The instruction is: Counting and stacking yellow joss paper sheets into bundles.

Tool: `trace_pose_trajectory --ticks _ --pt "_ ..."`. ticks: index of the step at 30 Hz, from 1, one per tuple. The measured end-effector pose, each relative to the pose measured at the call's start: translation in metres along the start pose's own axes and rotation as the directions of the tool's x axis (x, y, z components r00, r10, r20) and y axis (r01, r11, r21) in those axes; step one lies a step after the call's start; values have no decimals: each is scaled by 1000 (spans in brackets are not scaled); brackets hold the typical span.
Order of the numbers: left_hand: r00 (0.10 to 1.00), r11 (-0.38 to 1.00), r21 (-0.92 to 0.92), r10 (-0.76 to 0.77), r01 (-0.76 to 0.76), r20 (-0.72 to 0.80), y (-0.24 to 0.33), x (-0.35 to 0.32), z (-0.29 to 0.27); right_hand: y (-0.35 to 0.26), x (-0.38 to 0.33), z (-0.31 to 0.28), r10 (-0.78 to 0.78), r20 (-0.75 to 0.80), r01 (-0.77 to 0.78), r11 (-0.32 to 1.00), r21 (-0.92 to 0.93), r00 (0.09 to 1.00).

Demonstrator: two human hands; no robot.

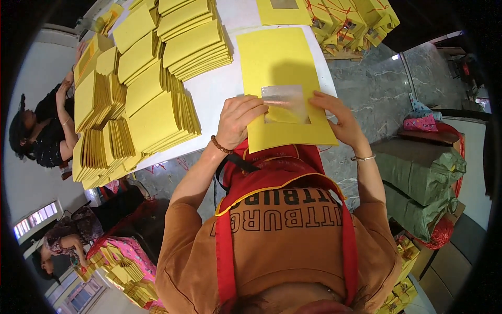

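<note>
Yellow, flat and paper-like, the large rectangular sheet [277, 57] lies at the near right end of the white-topped table [209, 97], its near edge reaching toward the wearer's body and seemingly past the tabletop. On its nearer half sits a clear, glossy rectangular film [286, 104], wrinkled where light catches it. The left hand [240, 118] has thumb and fingers drawn together at the film's left edge; whether they pinch film or only press it, I cannot tell. The right hand [340, 116] is spread, thumb apart from fingers, with fingertips on the sheet's right margin beside the film. To handle this well, I would keep the sheet flat with light pressure on both sides, draw the film taut before smoothing from its middle outward, and avoid bearing down on the part that seems unsupported. A shadow just beyond the film may make its far edge harder to judge. The red cloth apron with yellow trim [277, 180] bulges at the sheet's near edge and could catch it. Beyond the far edge lies another yellow sheet with a greyish window [269, 15], limiting a push that way; leftward, tall stacks of folded yellow pieces [196, 44] take up much of the table. Farther off are yellow bundles with red cords [348, 26] and green-wrapped bales [418, 172].
</note>
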State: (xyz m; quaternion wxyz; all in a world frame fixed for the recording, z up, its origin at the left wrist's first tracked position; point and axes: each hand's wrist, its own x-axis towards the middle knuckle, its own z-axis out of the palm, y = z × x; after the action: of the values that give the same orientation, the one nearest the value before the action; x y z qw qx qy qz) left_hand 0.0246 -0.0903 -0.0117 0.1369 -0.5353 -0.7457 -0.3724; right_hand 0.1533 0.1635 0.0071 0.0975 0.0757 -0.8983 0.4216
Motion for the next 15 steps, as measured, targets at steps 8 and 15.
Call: trace_pose_trajectory --ticks 8,15 --pt "935 895 -282 -355 345 19 2 -3 7 0 12 9 94 -56 -85 985 153 994" --pt "640 444 -563 -739 697 209 2 10 16 -4 30 19 402 -108 -363 892 270 909"
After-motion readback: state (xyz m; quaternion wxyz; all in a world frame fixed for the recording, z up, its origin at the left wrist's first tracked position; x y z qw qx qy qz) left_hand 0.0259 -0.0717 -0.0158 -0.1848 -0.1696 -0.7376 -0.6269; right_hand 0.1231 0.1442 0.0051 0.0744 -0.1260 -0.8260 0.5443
